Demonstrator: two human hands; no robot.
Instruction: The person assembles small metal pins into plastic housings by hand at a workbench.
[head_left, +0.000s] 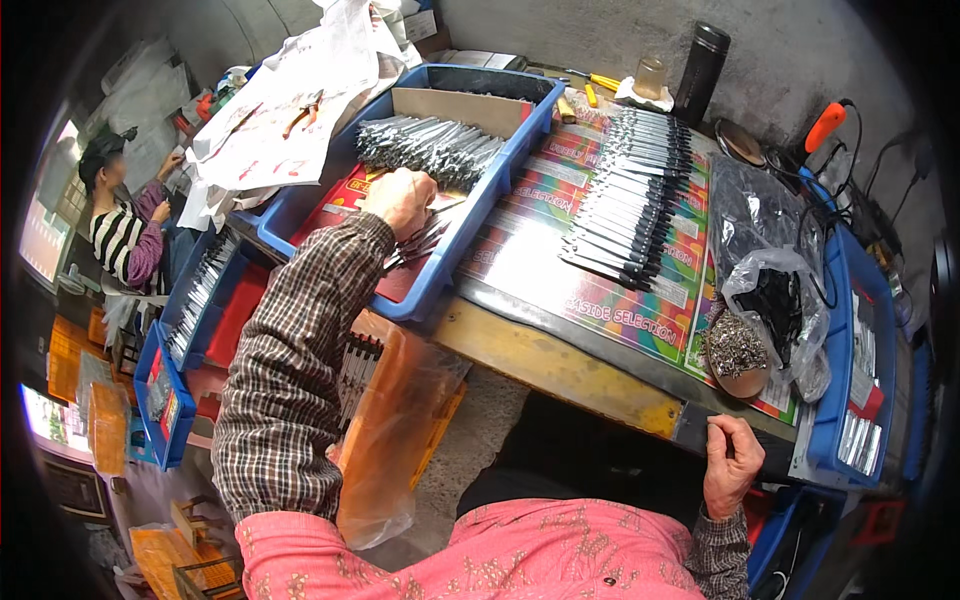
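My left hand point(402, 202) reaches into a blue tray point(440, 282) at the table's left, fingers curled down. Several slim pens point(428, 240) lie right under and beside its fingers; whether it grips any is hidden. Just beyond it in the tray is a heap of silvery pens point(425, 145). At the table's near right edge, my right hand point(733, 465) is closed, and what it holds, if anything, does not show. Across the middle of the table, a long row of clear-and-black pens point(635, 190) lies side by side on a colourful printed sheet point(530, 235).
On the right are a pile of small metal parts point(737, 345), a plastic bag point(780, 300) with black pieces, and another blue tray point(850, 400). A black flask point(702, 75) stands at the back. Pliers point(303, 115) lie on white sheeting. A person point(125, 225) sits far left.
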